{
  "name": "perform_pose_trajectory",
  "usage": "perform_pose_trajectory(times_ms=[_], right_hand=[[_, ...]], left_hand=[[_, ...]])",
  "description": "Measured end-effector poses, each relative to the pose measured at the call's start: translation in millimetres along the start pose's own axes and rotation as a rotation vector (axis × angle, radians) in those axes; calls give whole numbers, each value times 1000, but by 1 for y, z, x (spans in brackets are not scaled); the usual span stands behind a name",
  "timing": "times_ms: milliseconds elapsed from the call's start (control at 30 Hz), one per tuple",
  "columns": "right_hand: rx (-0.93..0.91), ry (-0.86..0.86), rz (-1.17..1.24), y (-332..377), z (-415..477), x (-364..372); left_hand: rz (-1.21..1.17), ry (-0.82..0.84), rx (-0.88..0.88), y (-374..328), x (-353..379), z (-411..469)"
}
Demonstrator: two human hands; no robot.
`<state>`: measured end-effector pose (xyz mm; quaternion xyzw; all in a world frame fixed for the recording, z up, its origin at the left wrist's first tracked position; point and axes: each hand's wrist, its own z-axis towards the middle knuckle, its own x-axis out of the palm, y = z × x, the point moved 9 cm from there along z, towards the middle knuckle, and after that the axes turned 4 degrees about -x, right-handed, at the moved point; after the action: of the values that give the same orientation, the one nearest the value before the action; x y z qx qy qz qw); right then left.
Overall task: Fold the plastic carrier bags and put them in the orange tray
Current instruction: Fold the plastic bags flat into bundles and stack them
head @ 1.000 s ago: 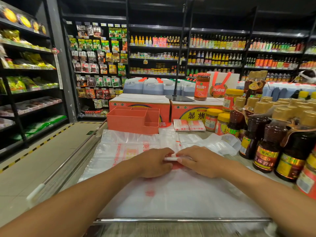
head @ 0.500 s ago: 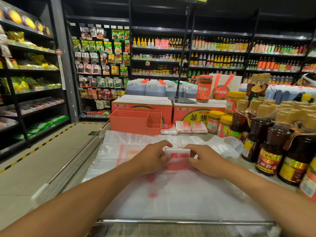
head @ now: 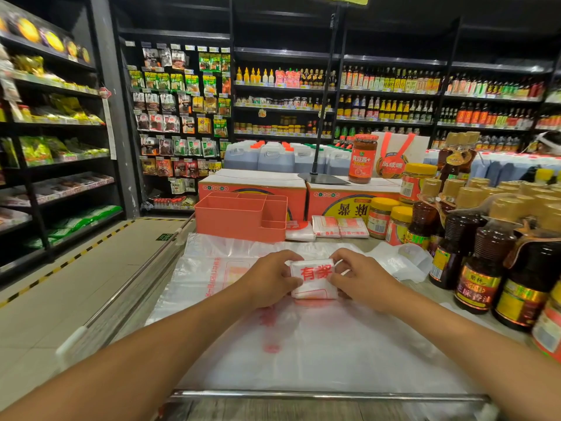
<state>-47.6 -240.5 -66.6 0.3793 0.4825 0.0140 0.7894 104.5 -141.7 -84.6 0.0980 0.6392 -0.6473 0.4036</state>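
Where a second before the hands had pressed a flat strip down on the pile, the folded bag (head: pixel 314 279) now stood up as a small thick packet, its red print facing near. Left hand (head: pixel 271 281) pinched the packet's left edge, thumb in front and fingers curled behind. Right hand (head: pixel 361 279) gripped the right edge the same way. Both hands were narrow and closed on the one packet, which was raised just off the loose bags (head: pixel 303 344).

Those loose bags lay spread flat over the near desk (head: pixel 372 242), reaching down to the metal rail (head: pixel 328 395). One more crumpled bag (head: pixel 403 262) sat to the right, near the sauce bottles (head: pixel 482 268).

The orange tray (head: pixel 230 223) stood further off, slightly left, against the cartons (head: pixel 252 189). Could not see down into its compartments. Other folded packets (head: pixel 340 227) lay on the desk just right of the tray, not in it.

Judgement: folding of this bag looked finished, or one last tuck short of it. What remained was the carry forward and left to the tray. A springy plastic packet may open if the pinch loosens, so one hand would need to keep it squeezed on the way over. Several bags were not yet folded, so the task seemed well short of done.
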Motion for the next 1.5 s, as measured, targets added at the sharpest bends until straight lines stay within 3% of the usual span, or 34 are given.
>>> perform_pose_trajectory(times_ms=[200, 600, 867, 1133, 1500], right_hand=[[100, -30, 151, -9, 5, 2], [125, -51, 408, -14, 9, 8], [-20, -70, -6, 3, 4, -1], [24, -48, -276, -3, 3, 1], [12, -45, -165, -9, 7, 1]], left_hand=[[3, 11, 27, 0, 4, 3], [7, -40, 53, -5, -2, -1], [37, -61, 10, 0, -4, 0], [224, -57, 33, -2, 0, -4], [301, -87, 35, -4, -5, -5]])
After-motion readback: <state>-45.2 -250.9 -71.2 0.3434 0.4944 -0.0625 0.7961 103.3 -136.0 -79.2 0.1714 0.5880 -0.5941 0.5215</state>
